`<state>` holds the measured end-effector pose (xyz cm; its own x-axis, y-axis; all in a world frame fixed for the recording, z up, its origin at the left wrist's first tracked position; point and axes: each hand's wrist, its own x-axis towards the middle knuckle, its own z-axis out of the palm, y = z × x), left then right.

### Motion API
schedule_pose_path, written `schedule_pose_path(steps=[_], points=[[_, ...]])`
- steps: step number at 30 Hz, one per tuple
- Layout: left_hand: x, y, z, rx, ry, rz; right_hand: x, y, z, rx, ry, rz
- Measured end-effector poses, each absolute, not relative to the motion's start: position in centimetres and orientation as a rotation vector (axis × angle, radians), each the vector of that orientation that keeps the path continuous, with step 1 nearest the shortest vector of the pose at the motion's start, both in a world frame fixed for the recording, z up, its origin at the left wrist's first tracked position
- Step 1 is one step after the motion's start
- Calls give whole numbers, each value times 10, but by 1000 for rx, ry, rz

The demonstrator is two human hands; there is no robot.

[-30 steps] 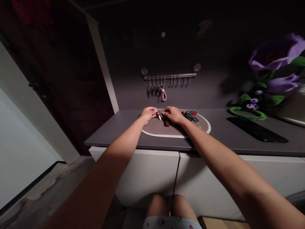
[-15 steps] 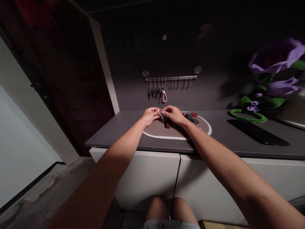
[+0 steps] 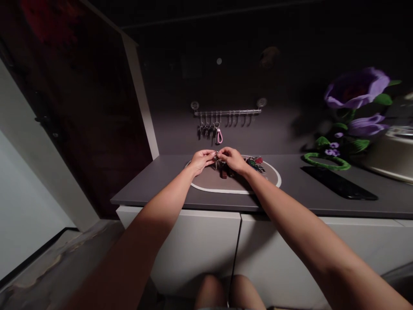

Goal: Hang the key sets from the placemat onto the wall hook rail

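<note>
Keys [image 3: 216,163], probably, in the pinch of both hands [image 3: 199,163], close together above the oval mat [image 3: 208,181]

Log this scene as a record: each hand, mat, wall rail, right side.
Left hand: fingertips on small metal keys
Right hand: fingertips at the same keys
Mat: oval, white-edged; a red item lies toward its right end
Wall rail: pink loop hanging below
Right side: green ring, purple flowers, flat black object
</note>
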<state>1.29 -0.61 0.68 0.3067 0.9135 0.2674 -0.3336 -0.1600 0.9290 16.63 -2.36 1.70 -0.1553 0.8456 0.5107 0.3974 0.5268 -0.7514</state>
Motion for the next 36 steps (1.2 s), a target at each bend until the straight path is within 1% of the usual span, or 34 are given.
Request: schedule_pose_path(steps=[7, 12, 19, 22, 36], points=[[14, -7, 5, 1317, 658, 1237, 170, -20, 15, -991, -1688, 609], [21, -6, 2, 1441, 786, 1269, 170, -24, 19, -945, -1548, 732], [26, -6, -3, 1980, 985, 1250, 171, -23, 26, -906, -1358, 849], [26, -7, -4, 2100, 1009, 1256, 171, -22, 32, -881, -1283, 898], [30, 0, -7, 1930, 991, 1261, 166, 3, 94, -838, -1218, 981]])
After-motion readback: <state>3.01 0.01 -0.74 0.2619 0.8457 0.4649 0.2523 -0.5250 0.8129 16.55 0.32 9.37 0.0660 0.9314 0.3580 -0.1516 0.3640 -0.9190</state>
